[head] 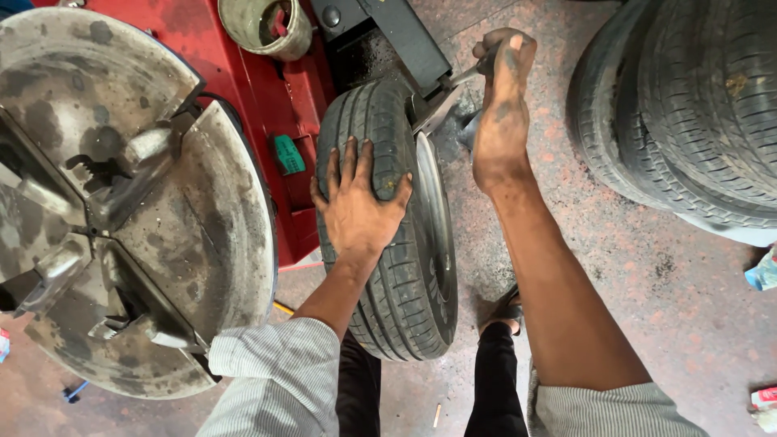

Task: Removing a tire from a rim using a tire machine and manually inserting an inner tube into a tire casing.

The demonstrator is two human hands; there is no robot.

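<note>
Pale grey, finely striped sleeves are being worn rolled above both elbows; black trousers are being worn; hands and forearms are being shown grease-smudged.

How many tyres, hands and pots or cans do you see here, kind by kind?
Tyres: 3, one upright tyre under the left hand, two stacked tyres at the right.
Hands: 2, left hand flat on the tread, right hand gripping a metal lever.
Pots: 1, a grey pot on the red machine.
Total: 6
</note>
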